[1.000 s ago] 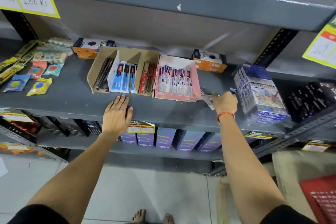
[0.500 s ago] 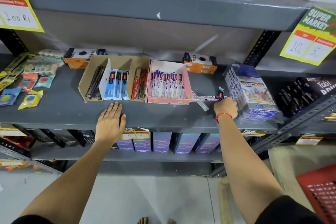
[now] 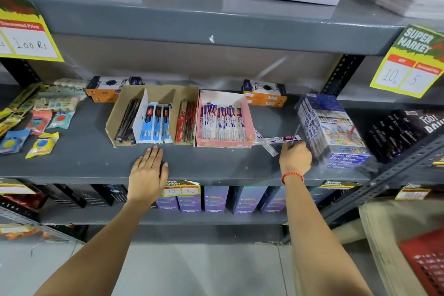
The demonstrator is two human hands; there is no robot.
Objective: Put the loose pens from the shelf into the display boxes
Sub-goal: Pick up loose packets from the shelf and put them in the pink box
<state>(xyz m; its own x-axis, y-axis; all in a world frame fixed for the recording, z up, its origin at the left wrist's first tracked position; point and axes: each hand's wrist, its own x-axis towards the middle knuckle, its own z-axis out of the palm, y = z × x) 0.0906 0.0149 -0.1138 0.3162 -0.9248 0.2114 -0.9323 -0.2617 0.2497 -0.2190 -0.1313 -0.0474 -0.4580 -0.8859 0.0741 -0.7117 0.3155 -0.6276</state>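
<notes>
My left hand (image 3: 148,173) lies flat on the shelf (image 3: 216,166), fingers straight and together, holding nothing. My right hand (image 3: 296,158) is curled on loose pens (image 3: 276,140), which lie left-right, sticking out leftward from my fingers, just beside the pink box (image 3: 224,143).

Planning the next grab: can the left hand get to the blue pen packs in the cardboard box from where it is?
Probably yes. The left hand lies flat on the shelf just in front of the cardboard box, whose top is open. The blue pen packs lie just beyond the fingertips, nothing between.
</notes>
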